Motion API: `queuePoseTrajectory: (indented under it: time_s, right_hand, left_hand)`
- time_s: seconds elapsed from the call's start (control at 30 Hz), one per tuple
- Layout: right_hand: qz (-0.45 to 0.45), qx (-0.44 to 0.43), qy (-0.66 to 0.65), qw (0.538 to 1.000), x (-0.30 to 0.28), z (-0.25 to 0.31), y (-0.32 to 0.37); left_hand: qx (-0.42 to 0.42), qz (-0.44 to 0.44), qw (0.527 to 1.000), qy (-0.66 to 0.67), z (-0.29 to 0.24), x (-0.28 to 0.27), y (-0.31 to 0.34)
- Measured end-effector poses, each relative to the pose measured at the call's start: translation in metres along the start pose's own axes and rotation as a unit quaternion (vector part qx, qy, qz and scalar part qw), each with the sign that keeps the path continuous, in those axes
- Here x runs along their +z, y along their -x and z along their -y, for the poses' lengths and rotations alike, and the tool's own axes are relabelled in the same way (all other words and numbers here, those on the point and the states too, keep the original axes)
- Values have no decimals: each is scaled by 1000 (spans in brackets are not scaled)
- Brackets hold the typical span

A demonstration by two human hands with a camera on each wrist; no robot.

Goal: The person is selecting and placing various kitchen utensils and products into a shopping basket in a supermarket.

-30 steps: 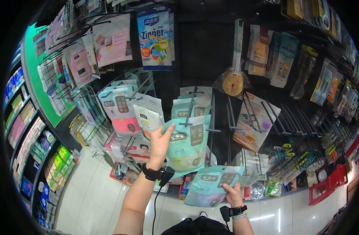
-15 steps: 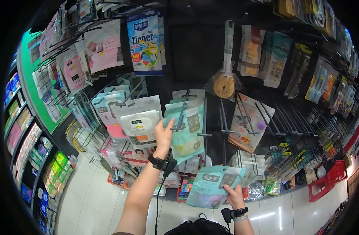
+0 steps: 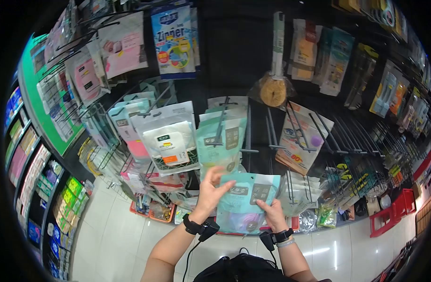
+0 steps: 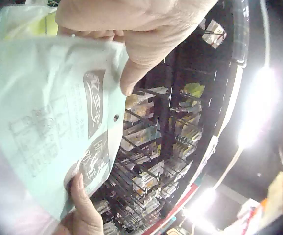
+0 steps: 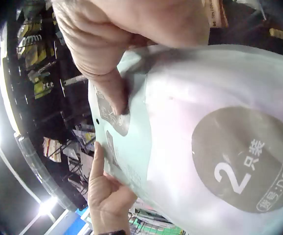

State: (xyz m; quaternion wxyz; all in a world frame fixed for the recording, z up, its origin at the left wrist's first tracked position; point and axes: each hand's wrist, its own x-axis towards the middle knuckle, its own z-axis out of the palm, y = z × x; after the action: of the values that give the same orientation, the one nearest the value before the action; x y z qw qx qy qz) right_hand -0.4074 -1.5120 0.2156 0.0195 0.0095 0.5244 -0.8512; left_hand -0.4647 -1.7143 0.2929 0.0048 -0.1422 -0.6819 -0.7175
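Note:
My right hand (image 3: pixel 273 215) grips the right side of a mint-green pouch (image 3: pixel 239 199), thumb across its dark label and fingers behind. The pouch is tilted, with a lilac item showing in its lower part; a "2" in a grey circle (image 5: pixel 234 161) fills the right wrist view. My left hand (image 3: pixel 211 191) is at the pouch's upper left corner, its thumb (image 4: pixel 134 78) straight beside the edge and the other fingers partly hidden behind. Just beyond, a similar mint pouch (image 3: pixel 220 136) hangs on a hook. A white pack (image 3: pixel 170 141) hangs to its left.
Black hooks (image 3: pixel 328 141) jut out on the right. A bath brush (image 3: pixel 274 89) and a blue zipper-bag pack (image 3: pixel 173 44) hang above. Low down stand an orange basket (image 3: pixel 161 214) and a red stool (image 3: pixel 391 216). Stocked shelves (image 3: pixel 34 188) line the left.
My left hand has let go of the hanging mint pouch and come down to the held one. The white pack now hangs in full view. The held pouch has moved up slightly.

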Motion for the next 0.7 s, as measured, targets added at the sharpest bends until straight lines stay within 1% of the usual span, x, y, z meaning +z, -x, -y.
queuePoseTrajectory:
  time_s: [0.1,0.13,0.17,0.2,0.23,0.3,0.37,0.43,0.5,0.57,0.6,0.67,0.7]
  right_hand:
    - [38,-4,20,999,14,-6,-3]
    - [45,-28,32,998,15,-12,-6]
    - [49,-27,31,998,16,-14,-7]
    - [39,-42,-5,998,18,-14,-8]
    - [28,-56,-41,997,21,-13,-8]
    - [29,-57,-33,997,18,-12,-8]
    - [27,-15,-8,999,3,-21,-8]
    - [26,-22,4,999,-4,-24,-5]
    - [8,4,-4,1000,-9,-26,-1]
    - [-2,2,-8,1000,-14,-30,4]
    - [-10,2,-11,1000,-17,-31,6]
    - [-12,3,-15,1000,-25,-34,10]
    - [-11,6,-18,1000,-27,-34,12]
  left_hand:
    - [-6,-25,1000,-1,-17,-10,5]
    - [-4,-30,1000,-4,-20,-14,3]
    - [41,-66,997,-16,-23,-19,0]
    - [85,-101,991,-29,-28,-24,-4]
    - [86,-103,990,-32,-34,-29,-7]
    - [97,-144,981,-84,-49,-37,-14]
    - [114,-151,978,-83,-53,-39,-24]
    - [133,-175,970,-101,-58,-37,-32]
    - [139,-168,972,-89,-54,-37,-43]
    - [147,-191,961,-135,-50,-36,-51]
    - [148,-188,962,-134,-48,-35,-54]
    - [166,-218,957,-98,-45,-33,-60]
    - [165,-216,957,-98,-42,-32,-62]
